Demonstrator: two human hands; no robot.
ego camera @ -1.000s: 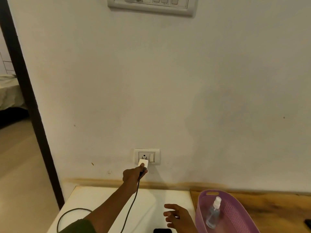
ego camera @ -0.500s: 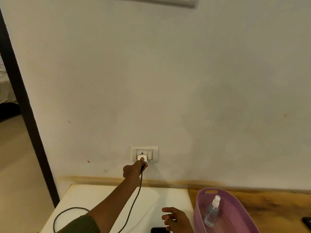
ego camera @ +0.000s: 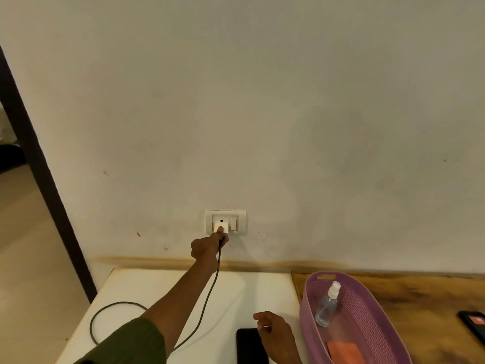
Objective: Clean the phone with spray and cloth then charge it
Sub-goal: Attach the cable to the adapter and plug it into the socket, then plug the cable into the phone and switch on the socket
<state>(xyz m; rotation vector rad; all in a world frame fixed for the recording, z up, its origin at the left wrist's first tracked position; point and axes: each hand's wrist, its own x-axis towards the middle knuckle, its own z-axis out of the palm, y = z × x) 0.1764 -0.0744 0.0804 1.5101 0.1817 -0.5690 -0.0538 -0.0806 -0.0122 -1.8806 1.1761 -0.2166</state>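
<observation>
- Left hand (ego camera: 208,248), at the end of an outstretched arm in a dark green sleeve (ego camera: 131,342), is closed around the small white charger plug (ego camera: 221,228), pressing it against the white wall socket plate (ego camera: 225,222).
- From that plug a thin dark cable (ego camera: 204,306) hangs down to the white desk (ego camera: 147,285) and curls into a loop on its left part.
- Right hand (ego camera: 275,334) hangs loosely open, fingers slightly curled, holding nothing, just over the right edge of the black rectangular phone (ego camera: 249,348), which lies flat on the white desk near the bottom edge of the view.
- Just right of it stands an oval purple plastic basket (ego camera: 378,334); inside lie a clear spray bottle with a white nozzle (ego camera: 326,306) and an orange cloth (ego camera: 345,352).
- On the brown wooden desk (ego camera: 420,298) at far right lies a second dark device (ego camera: 473,325), partly cut off.
</observation>
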